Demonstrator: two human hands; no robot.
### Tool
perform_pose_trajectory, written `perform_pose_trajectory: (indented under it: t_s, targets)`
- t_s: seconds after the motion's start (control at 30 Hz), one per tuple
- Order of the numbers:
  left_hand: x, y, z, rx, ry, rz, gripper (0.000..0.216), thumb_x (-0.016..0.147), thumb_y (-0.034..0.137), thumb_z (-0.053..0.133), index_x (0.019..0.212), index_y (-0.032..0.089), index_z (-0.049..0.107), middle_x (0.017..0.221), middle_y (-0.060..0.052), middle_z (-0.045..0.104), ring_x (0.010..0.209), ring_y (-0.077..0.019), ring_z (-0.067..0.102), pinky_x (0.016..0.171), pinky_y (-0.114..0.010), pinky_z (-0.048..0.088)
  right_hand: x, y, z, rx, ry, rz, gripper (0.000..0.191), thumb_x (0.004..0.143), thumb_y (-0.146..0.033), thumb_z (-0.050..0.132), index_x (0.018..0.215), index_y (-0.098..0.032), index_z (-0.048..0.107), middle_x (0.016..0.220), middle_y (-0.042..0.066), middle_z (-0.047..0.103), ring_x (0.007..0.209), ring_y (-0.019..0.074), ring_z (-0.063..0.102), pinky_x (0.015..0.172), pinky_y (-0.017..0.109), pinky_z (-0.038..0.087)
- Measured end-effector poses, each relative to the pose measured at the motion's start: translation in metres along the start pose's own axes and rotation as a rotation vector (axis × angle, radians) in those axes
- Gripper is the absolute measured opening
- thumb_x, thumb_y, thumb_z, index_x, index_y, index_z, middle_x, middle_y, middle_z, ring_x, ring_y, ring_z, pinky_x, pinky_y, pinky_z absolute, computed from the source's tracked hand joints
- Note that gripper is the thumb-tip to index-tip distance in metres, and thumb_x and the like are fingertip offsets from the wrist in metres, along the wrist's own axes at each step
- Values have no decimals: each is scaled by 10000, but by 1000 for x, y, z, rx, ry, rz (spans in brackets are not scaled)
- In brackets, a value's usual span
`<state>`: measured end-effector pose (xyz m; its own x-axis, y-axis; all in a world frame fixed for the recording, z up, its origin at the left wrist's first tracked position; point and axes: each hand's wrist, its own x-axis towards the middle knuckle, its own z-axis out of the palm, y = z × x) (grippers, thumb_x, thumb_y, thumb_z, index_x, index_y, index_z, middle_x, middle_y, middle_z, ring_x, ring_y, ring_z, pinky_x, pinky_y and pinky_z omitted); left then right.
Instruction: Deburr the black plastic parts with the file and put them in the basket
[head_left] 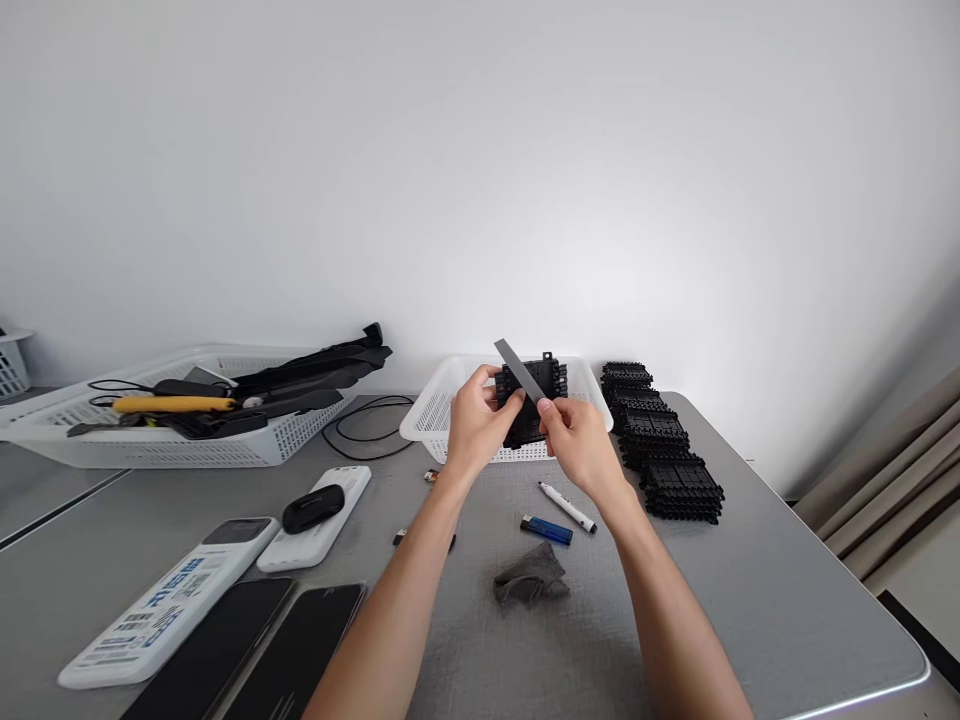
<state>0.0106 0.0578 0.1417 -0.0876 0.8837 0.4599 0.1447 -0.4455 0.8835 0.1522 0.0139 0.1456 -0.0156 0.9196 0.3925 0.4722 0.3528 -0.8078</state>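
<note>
My left hand (474,420) grips a black plastic part (534,392) and holds it up above the grey table (750,600), in front of a small white basket (427,418). My right hand (579,438) pinches a flat grey file (517,368) that lies slanted across the face of the black part. Both hands are closed on what they hold.
Stacks of black parts (660,440) line the right of the basket. A white marker (568,506), blue lighter (546,529) and grey cloth (531,580) lie below my hands. A large white basket with tools (172,410), two power banks (319,520) and dark phones (247,650) sit left.
</note>
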Motion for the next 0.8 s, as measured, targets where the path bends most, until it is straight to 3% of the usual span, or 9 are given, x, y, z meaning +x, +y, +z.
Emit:
perform_pose_trajectory:
  t_s: [0.17,0.33,0.6,0.8]
  targets:
    - [-1,0,1,8,20,-3,299,713,335,693,957,193,596,734,-24,715,620,-175,657,551,-239,460,2,4,5,-119,120,-32,421,951,-424,418,595,-213,495,489,-3,478,481,137,395,504,275,249]
    - [1,-4,0,-7,49,-29,291,701,336,709,933,196,604,761,-40,728,655,-199,684,561,-253,483,4,8,1,-87,133,28,432,952,-445,406,598,-213,488,495,6,503,480,141,422,504,279,265]
    - [1,-3,-1,-4,49,8,288,716,331,694,951,198,594,734,-24,718,613,-182,670,543,-243,470,1,2,0,124,-49,50,436,948,-496,387,637,-207,488,450,-17,500,439,120,428,478,244,310]
    - [0,-4,-1,20,77,11,281,721,338,683,944,199,584,762,-32,727,618,-186,676,535,-243,474,3,5,1,149,-33,94,444,933,-518,405,629,-206,488,435,-18,493,418,115,424,453,235,310]
